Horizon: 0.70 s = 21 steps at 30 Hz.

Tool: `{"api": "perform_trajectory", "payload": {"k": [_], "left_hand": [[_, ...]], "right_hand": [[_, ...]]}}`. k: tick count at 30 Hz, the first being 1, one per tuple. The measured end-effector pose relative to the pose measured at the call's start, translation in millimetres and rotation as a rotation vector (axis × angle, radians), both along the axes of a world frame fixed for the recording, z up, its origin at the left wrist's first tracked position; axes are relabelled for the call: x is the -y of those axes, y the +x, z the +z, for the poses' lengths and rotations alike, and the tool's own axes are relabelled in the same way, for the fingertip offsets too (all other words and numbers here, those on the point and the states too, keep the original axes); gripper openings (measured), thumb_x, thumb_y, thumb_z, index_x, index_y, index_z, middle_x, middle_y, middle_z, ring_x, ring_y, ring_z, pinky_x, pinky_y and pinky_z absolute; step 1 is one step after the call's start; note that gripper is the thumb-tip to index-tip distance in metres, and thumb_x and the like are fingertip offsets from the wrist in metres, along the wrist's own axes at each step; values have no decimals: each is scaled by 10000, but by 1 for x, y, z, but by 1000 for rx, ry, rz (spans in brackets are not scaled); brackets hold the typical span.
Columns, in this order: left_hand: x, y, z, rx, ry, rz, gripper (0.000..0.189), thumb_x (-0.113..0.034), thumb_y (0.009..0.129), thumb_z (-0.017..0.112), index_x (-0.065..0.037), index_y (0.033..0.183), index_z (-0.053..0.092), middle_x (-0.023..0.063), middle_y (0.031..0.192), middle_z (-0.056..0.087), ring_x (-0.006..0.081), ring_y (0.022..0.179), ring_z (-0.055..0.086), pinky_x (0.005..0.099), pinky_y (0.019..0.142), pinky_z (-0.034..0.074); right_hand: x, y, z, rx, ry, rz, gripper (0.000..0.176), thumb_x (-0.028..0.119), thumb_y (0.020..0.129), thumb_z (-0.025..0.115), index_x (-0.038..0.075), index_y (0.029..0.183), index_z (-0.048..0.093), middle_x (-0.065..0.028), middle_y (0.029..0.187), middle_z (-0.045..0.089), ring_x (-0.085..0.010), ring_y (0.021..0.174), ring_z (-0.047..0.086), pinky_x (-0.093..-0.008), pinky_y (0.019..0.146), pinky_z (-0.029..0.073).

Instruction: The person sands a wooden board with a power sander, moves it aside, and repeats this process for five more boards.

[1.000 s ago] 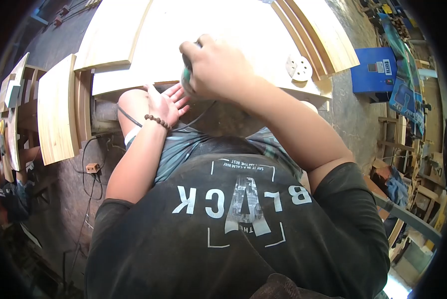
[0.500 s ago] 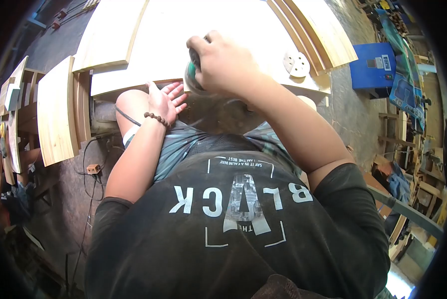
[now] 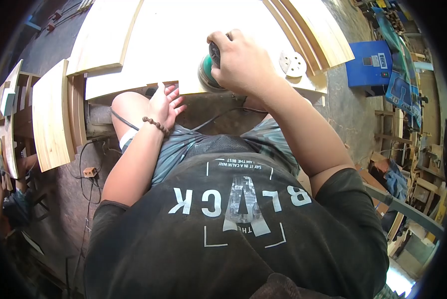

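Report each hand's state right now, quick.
Left hand: open, fingers spread, no object visible in it.
Right hand: closed, its grip around the top of the green-and-black sander.

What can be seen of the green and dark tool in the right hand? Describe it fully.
The tool looks like a hand-held power sander: dark upper part, green plastic-looking body, rounded greyish lower part. The right hand grips it from above, hiding much of its top and right side. It is at the near edge of the brightly lit board, apparently resting on it. Whether it is running, or joined to the dark cable, cannot be told.
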<state>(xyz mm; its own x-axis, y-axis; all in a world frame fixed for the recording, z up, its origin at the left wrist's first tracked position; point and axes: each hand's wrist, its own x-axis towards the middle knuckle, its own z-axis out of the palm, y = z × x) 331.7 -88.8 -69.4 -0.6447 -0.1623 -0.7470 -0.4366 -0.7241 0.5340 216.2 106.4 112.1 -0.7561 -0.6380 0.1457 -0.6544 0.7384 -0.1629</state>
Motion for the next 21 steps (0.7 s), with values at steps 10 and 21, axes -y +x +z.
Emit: {"api": "perform_trajectory", "payload": {"k": [10, 21], "left_hand": [[3, -14, 5, 0, 33, -163, 704, -668, 1170, 321, -68, 1386, 618, 91, 1230, 759, 219, 1040, 697, 450, 953, 539], [73, 54, 140, 18, -1552, -1269, 487, -440, 919, 859, -120, 1281, 797, 221, 1475, 681, 372, 1456, 595, 639, 1217, 419]], "right_hand": [[5, 3, 2, 55, -40, 39, 459, 203, 885, 774, 172, 1334, 685, -198, 1200, 705, -418, 1082, 747, -517, 909, 634], [40, -88, -12, 43, 34, -129, 543, 235, 907, 709, 174, 1441, 634, -223, 1281, 712, -443, 1180, 724, -544, 1015, 601]]}}
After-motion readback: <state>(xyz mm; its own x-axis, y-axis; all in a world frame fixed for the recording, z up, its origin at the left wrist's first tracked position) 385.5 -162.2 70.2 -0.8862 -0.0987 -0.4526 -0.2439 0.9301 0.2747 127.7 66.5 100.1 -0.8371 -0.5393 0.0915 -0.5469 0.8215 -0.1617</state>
